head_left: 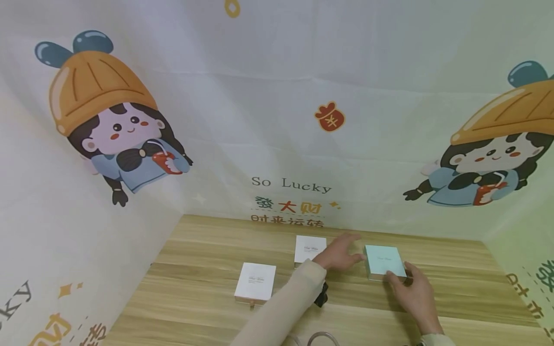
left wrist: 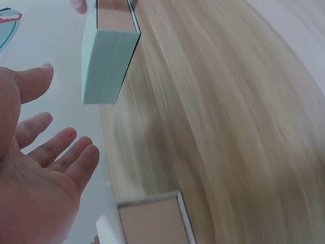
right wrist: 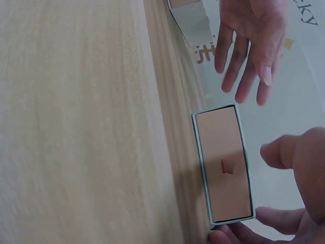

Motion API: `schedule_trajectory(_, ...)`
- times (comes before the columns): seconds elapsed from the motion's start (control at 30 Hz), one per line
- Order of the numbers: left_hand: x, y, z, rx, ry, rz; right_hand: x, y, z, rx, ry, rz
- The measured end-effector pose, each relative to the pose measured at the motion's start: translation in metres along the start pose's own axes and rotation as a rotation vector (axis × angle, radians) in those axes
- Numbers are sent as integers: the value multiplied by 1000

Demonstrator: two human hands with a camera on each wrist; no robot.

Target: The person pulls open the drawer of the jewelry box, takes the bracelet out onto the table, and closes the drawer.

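Note:
A flat mint-green box (head_left: 384,260) with a pale drawer front sits at the right of the table. My right hand (head_left: 416,293) holds it at its near right corner, the thumb over the top and the fingers curled about the right end. My left hand (head_left: 342,252) is spread beside the box's left side, palm facing it and its fingers apart from the box. Between its forearm and the wall, a white box (head_left: 309,246) is partly covered by that hand. A second white box (head_left: 255,281) lies farther left, with a small tab at its front.
The wooden table (head_left: 195,269) meets a wall of printed cloth (head_left: 277,129) behind and at both sides. A looped cable (head_left: 322,335) lies at the near edge. Something black (head_left: 321,294) shows beside the left wrist.

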State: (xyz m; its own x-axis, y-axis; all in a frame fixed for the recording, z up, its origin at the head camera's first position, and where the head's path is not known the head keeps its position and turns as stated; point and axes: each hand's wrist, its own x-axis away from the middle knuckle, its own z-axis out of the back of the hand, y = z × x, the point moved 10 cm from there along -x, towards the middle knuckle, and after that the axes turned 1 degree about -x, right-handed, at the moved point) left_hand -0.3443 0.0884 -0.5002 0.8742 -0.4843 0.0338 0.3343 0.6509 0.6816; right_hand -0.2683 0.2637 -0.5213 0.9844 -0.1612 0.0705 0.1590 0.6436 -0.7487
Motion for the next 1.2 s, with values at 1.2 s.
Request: schedule_trajectory(1.2,-14,8,-31,-15,-17,132,-3,8,9,-22,196,-39)
